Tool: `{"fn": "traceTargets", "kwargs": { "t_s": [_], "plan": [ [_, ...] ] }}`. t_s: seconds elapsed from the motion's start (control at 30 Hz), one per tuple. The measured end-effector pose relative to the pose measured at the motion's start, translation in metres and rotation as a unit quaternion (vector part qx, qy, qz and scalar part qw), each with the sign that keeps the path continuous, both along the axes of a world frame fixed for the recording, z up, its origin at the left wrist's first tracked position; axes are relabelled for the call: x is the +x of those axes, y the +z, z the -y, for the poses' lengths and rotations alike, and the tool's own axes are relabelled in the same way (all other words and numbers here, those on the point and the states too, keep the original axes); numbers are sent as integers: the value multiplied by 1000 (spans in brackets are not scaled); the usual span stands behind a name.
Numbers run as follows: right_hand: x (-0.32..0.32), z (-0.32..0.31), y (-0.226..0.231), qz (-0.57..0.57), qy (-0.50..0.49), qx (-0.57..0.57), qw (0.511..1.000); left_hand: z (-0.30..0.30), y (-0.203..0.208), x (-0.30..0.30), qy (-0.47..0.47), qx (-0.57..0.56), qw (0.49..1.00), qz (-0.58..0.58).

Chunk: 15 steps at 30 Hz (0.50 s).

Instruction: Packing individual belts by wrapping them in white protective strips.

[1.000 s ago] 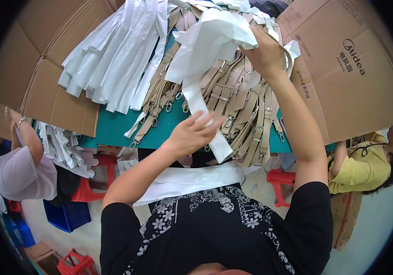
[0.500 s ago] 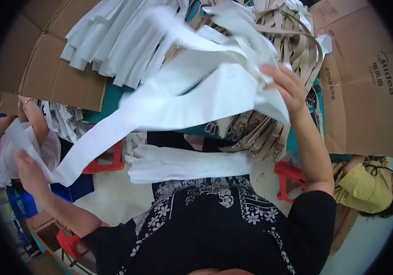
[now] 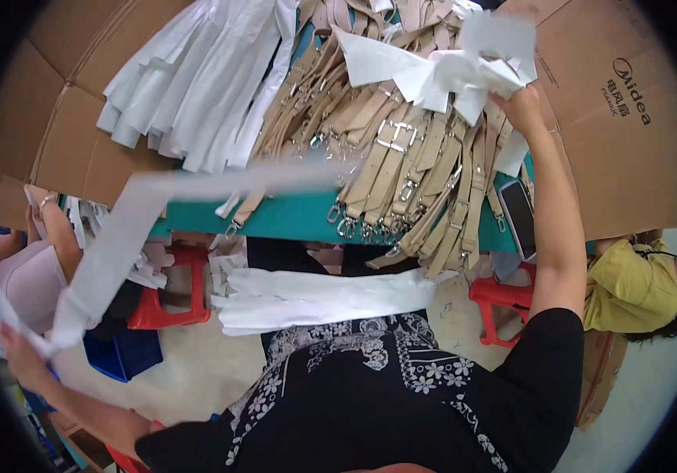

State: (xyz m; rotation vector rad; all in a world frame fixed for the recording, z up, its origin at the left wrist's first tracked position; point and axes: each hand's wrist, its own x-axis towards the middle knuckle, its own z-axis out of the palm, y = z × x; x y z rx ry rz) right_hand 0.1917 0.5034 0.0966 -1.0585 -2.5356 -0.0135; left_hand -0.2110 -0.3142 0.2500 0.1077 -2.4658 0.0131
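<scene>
My left hand (image 3: 24, 361), far out at the left, is closed on a long white strip (image 3: 110, 248), paper or thin cloth. The strip bends upward and trails to the right over the table, its far end smeared by motion. In my right hand (image 3: 521, 110), over the right side of the table, is a bunch of crumpled white strips (image 3: 464, 75). Below that bunch lies a heap of beige straps (image 3: 378, 177) with metal clasps and buckles. More white strips (image 3: 330, 299) rest flat across my lap.
Long white strips (image 3: 196, 87) are piled at the table's back left. Cardboard walls (image 3: 606, 150) flank the green tabletop (image 3: 291, 217). A phone (image 3: 518, 217) lies at its right edge. Red stools (image 3: 177, 296) and a blue bin (image 3: 125, 355) stand below. People sit at both sides.
The white strip has pulled apart from the bunch in my right hand. My left hand moved outward and down, my right hand up and away. The beige straps are now uncovered.
</scene>
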Motion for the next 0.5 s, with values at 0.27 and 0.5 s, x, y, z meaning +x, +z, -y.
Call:
{"fn": "traceTargets", "kwargs": {
  "t_s": [0.27,0.5],
  "plan": [
    [-10,51,68,-189,94,-162,964,-139,-51,79,-377,311,818,303],
    [-32,149,47,-387,136,-118,904,-324,-191,115,-530,141,700,457]
  ]
}}
